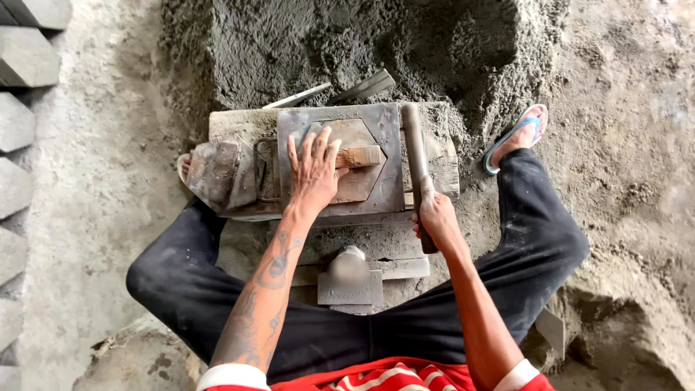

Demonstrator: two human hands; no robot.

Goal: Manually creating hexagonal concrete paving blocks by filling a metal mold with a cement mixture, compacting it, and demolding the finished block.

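My left hand [314, 169] lies flat, fingers spread, on a hexagonal wooden plate [362, 181] set in a square metal mould [387, 127]. A small wooden block [362, 156] sits on the plate beside my fingers. My right hand [434, 221] grips the lower end of a thick metal bar [414, 145] that lies along the mould's right side. The mould rests on a worn wooden board [232, 123]. I squat over it in dark trousers.
A heap of damp grey cement mix [347, 43] lies just beyond the mould, with a trowel [340, 90] at its foot. Finished grey blocks [22, 94] line the left edge. A sandalled foot [517, 134] is at right. A small metal plate [351, 286] lies between my knees.
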